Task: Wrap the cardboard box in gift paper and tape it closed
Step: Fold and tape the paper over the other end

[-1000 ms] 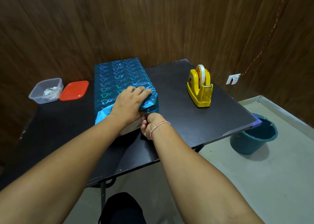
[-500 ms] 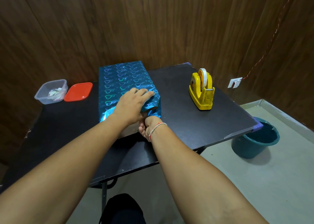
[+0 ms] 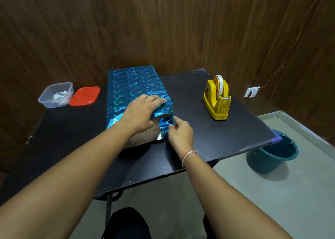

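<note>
Left hand (image 3: 140, 114) presses flat on crinkly foil gift paper (image 3: 132, 86); right hand (image 3: 179, 132) pinches its fold.

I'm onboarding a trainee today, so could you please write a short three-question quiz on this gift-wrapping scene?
1. True or false: the near end of the cardboard box is fully covered by gift paper.
2. Which hand presses the paper onto the box top: A) left hand B) right hand?
3. Fill in: the yellow tape dispenser stands on the ___.

Key: 1 false, bare cardboard shows. 2 A. 3 table.
</note>
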